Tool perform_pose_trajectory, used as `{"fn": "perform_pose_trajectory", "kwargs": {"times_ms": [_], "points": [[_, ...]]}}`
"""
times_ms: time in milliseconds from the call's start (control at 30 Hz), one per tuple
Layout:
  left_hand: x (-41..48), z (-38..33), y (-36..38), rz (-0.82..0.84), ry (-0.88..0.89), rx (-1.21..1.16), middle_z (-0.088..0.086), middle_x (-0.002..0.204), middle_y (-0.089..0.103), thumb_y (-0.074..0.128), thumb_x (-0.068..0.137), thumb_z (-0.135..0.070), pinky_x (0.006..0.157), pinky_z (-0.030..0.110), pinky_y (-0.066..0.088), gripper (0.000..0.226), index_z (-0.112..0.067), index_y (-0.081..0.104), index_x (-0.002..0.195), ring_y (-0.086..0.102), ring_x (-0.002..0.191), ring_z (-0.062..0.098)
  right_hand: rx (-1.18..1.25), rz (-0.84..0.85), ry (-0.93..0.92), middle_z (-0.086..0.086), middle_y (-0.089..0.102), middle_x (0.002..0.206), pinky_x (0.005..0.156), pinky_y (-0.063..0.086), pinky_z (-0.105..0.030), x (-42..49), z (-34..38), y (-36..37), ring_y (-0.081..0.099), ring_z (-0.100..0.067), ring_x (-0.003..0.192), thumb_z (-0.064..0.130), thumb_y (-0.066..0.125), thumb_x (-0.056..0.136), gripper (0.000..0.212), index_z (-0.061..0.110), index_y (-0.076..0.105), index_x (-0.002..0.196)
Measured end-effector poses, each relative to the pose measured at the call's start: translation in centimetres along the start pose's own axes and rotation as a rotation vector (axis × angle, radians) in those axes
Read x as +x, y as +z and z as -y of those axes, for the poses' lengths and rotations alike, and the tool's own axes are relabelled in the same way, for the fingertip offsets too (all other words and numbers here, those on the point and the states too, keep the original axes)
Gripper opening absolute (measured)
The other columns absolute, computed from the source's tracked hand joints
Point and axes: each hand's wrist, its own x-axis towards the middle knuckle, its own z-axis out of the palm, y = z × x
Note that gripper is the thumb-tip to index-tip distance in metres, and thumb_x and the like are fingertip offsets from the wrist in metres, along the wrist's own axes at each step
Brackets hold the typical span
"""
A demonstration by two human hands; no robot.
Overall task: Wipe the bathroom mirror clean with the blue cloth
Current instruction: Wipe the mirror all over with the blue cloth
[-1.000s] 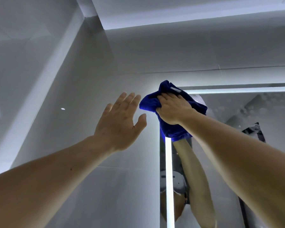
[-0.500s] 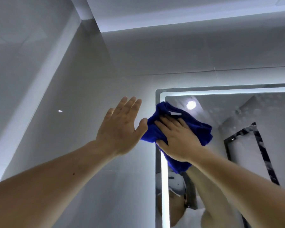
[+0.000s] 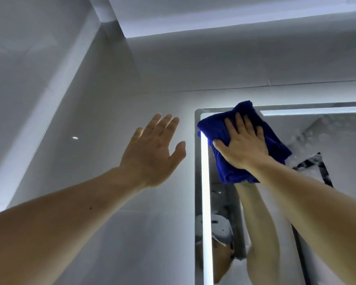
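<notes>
The right hand has slid the cloth back up into the mirror's top left corner — fingers flat, pressing it on the glass. That corner is getting wiped. The left hand stays open near the wall, holding nothing. Spots show to the right — lots of room there and below.

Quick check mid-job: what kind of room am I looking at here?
Most likely a bathroom. A wall mirror with a lit strip along its edge hangs on a grey tiled wall, and the right hand presses a blue cloth to its top left corner.
</notes>
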Motion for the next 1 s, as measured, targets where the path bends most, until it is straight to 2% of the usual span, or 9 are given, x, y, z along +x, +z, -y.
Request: {"fn": "perform_pose_trajectory", "kwargs": {"times_ms": [300, 400, 500, 600, 733, 867, 1000], "points": [[-0.1, 1.7, 1.7, -0.034, 0.035, -0.007, -0.009, 0.165, 0.002, 0.003, 0.087, -0.059, 0.122, 0.042, 0.009, 0.076, -0.029, 0.003, 0.157, -0.005, 0.151, 0.010, -0.029, 0.038, -0.123, -0.002, -0.009, 0.162, 0.117, -0.001, -0.052, 5.7, 2.1, -1.3, -0.007, -0.024, 0.148, 0.067, 0.022, 0.090, 0.079, 0.027, -0.003, 0.154], [0.4, 1.1, 2.4, -0.060, 0.044, -0.032, -0.008, 0.165, 0.005, 0.005, 0.088, -0.058, 0.122, 0.042, 0.009, 0.075, -0.028, 0.006, 0.157, -0.002, 0.151, 0.011, -0.062, 0.024, -0.243, 0.002, -0.008, 0.163, 0.116, -0.002, -0.049, 5.2, 1.9, -1.3, -0.006, -0.021, 0.148, 0.065, 0.023, 0.091, 0.075, 0.033, -0.002, 0.153], [0.9, -0.3, 3.1, -0.095, 0.051, -0.071, -0.006, 0.164, 0.011, 0.009, 0.090, -0.056, 0.120, 0.040, 0.010, 0.073, -0.026, 0.011, 0.156, 0.002, 0.151, 0.013, -0.101, 0.011, -0.477, 0.007, -0.003, 0.163, 0.116, -0.003, -0.043, 3.1, 2.4, -1.2, -0.004, -0.015, 0.148, 0.062, 0.030, 0.093, 0.069, 0.040, 0.002, 0.152], [0.7, -1.9, 3.9, -0.087, 0.053, -0.114, -0.004, 0.164, 0.014, 0.011, 0.091, -0.055, 0.119, 0.039, 0.012, 0.073, -0.023, 0.014, 0.156, 0.005, 0.151, 0.015, -0.079, 0.005, -0.621, 0.009, 0.004, 0.162, 0.114, -0.011, -0.038, -1.4, 2.8, -0.8, -0.003, -0.013, 0.147, 0.060, 0.035, 0.093, 0.067, 0.039, 0.012, 0.152], [0.0, -3.5, 4.5, -0.085, 0.059, -0.110, -0.006, 0.163, 0.015, 0.001, 0.085, -0.060, 0.119, 0.041, 0.015, 0.080, -0.025, 0.015, 0.156, 0.006, 0.151, 0.013, -0.068, 0.084, -0.735, 0.006, 0.009, 0.162, 0.118, -0.007, -0.045, -8.8, 2.2, 0.8, -0.001, -0.019, 0.148, 0.059, 0.027, 0.094, 0.064, 0.035, 0.015, 0.152], [-0.2, -4.0, 4.2, -0.072, 0.035, -0.092, -0.008, 0.164, 0.013, -0.002, 0.083, -0.061, 0.119, 0.040, 0.013, 0.082, -0.026, 0.014, 0.156, 0.004, 0.151, 0.011, -0.060, 0.087, -0.671, 0.006, 0.005, 0.162, 0.117, -0.011, -0.041, -9.1, 1.9, 1.0, -0.003, -0.017, 0.149, 0.059, 0.018, 0.095, 0.063, 0.035, 0.006, 0.152], [0.0, -4.3, 3.7, -0.078, 0.041, -0.087, -0.007, 0.164, 0.013, 0.000, 0.084, -0.062, 0.119, 0.040, 0.014, 0.082, -0.025, 0.013, 0.156, 0.004, 0.151, 0.012, 0.002, 0.037, -0.421, 0.005, -0.003, 0.163, 0.117, -0.008, -0.041, -3.9, 2.5, 0.1, -0.008, -0.015, 0.148, 0.055, 0.019, 0.099, 0.060, 0.034, 0.003, 0.153]]}}
